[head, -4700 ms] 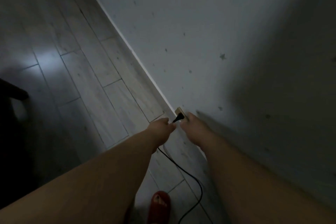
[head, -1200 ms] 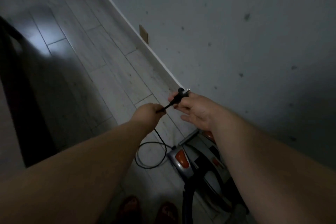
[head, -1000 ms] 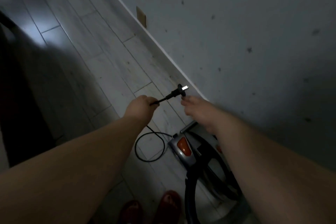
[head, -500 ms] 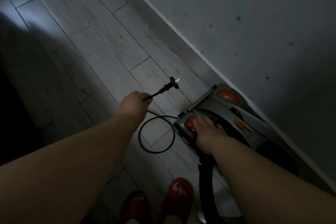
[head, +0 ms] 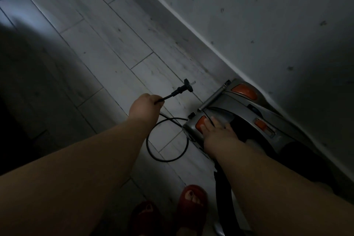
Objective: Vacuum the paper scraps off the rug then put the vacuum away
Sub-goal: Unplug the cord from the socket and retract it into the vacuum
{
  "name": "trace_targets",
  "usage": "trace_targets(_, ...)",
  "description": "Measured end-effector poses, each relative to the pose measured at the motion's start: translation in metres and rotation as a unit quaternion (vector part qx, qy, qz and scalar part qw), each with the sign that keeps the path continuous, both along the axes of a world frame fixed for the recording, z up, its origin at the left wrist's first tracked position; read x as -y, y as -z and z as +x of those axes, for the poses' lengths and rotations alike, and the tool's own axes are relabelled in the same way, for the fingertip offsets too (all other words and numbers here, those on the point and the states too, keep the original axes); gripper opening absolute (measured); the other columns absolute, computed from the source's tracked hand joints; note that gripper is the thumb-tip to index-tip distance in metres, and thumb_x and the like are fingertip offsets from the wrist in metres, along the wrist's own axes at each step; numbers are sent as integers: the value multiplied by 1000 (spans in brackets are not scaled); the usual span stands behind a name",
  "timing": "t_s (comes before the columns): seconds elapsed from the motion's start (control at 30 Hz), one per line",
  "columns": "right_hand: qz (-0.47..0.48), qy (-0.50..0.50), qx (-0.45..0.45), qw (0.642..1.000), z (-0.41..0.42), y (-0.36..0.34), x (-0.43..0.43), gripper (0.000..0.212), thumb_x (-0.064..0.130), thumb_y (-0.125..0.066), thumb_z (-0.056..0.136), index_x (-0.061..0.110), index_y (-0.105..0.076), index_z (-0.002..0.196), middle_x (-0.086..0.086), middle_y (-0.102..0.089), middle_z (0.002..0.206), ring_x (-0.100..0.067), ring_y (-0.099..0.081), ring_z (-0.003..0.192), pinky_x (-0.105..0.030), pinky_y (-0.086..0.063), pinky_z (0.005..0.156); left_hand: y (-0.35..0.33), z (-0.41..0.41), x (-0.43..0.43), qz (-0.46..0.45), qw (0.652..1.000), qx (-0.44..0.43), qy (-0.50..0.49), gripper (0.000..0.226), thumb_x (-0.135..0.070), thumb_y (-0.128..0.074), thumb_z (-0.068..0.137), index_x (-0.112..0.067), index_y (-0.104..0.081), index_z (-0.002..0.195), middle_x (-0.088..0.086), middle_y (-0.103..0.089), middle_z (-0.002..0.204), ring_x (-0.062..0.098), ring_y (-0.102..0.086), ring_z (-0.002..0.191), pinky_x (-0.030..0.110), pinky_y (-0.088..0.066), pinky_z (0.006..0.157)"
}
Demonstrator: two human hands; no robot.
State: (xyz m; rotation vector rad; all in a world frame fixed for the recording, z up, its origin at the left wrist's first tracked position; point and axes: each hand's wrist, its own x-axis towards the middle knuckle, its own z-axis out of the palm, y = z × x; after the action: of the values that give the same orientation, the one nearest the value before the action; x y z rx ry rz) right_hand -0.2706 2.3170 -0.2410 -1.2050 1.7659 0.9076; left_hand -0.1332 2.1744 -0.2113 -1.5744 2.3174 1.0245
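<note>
**Vacuum parked at the wall, cord in hand**

- Wall (head: 268,25): grey, speckled, running right behind the vacuum (head: 239,105). Very dim light.
- Floor (head: 95,34): pale planks, spreading out left of the vacuum.
- Vacuum: grey canister with orange parts, sits on the floor, far side close against the wall's base.
- Hose (head: 223,188): black, drops from the vacuum's near end toward the camera.
- Right hand (head: 218,132): flat on top of the vacuum's left end. Fingers straight and close together, tips on the orange button (head: 200,123).
- Left hand (head: 144,106): raised just left of the vacuum, fingers curled in a fist around the cord (head: 147,142). Can't tell the individual fingers apart.
- Slippers (head: 193,203): red, on the floor nearer the camera than the vacuum.
- Cord: black, one loose loop on the floor beside the vacuum's left end, running into the body there.
- Plug (head: 186,85): sticks up out of the left fist, prongs aimed toward the vacuum, touching nothing.
</note>
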Motion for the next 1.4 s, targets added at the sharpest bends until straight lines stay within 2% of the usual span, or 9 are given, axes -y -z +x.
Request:
trace_targets(0.33, 11, 4, 0, 1000, 3, 6, 1, 94, 27, -60, 92, 16, 8, 156, -3, 20, 162, -25, 17, 149, -55, 1, 119, 1, 5, 2, -36, 999, 1, -4, 34, -27, -40, 101, -17, -58, 127, 11, -54, 115, 26, -53, 103, 22, -32, 74)
trace_targets(0.5, 23, -2, -3, 1000, 2, 8, 4, 85, 30, -52, 96, 17, 7, 156, -2, 20, 162, -24, 17, 149, -55, 1, 119, 0, -1, 5, -126, 991, -36, -2, 32, -29, -40, 101, -15, -60, 122, 11, -55, 106, 27, -54, 93, 27, -35, 72)
trace_targets(0.63, 30, -14, -5, 999, 2, 10, 7, 84, 32, -51, 97, 16, 7, 156, -3, 20, 162, -24, 18, 149, -56, -2, 118, -5, -10, 5, -192, 981, -26, 19, 32, -32, -34, 102, -22, -59, 120, 5, -57, 100, 26, -56, 87, 32, -30, 81)
trace_targets(0.7, 33, -15, -1, 999, 1, 10, 8, 83, 33, -50, 98, 16, 7, 156, -3, 20, 162, -24, 18, 149, -56, -3, 118, -5, -15, 4, -164, 985, -43, 12, 32, -31, -34, 102, -22, -57, 123, 5, -56, 102, 26, -55, 88, 32, -34, 84)
trace_targets(0.77, 24, -6, 6, 1000, 0, 11, 8, 81, 33, -49, 98, 16, 5, 156, -2, 18, 162, -23, 17, 149, -56, -3, 118, -3, -18, 3, -122, 990, -76, 0, 32, -29, -37, 102, -19, -57, 124, 8, -53, 104, 24, -54, 89, 29, -39, 77)
trace_targets(0.83, 21, 2, 10, 1000, 0, 10, 8, 80, 31, -48, 98, 16, 5, 156, -2, 19, 162, -23, 17, 149, -56, -2, 118, 0, -20, 1, -101, 991, -91, 5, 32, -27, -38, 101, -16, -58, 124, 10, -52, 104, 21, -51, 86, 24, -33, 70)
trace_targets(1.03, 38, -3, 20, 999, 0, 8, 10, 85, 33, -51, 98, 15, 9, 155, -4, 21, 162, -25, 17, 149, -57, -2, 118, 1, -24, -4, -111, 989, -93, 21, 33, -27, -39, 101, -12, -59, 123, 13, -54, 104, 25, -53, 89, 24, -34, 70)
trace_targets(1.23, 35, 6, 16, 999, 3, 7, 11, 87, 30, -54, 96, 14, 8, 155, -4, 21, 162, -24, 16, 149, -56, -2, 118, -5, -14, 9, -164, 981, -85, 53, 32, -26, -40, 101, -11, -60, 121, 12, -54, 101, 27, -53, 84, 29, -38, 66)
trace_targets(1.4, 67, -8, -12, 998, 6, 3, 24, 88, 33, -58, 93, 16, 1, 156, -5, 14, 163, -26, 15, 149, -57, -2, 117, -11, -14, 14, -123, 986, -113, -6, 32, -25, -39, 101, -11, -60, 120, 11, -53, 102, 16, -45, 82, 20, -28, 67)
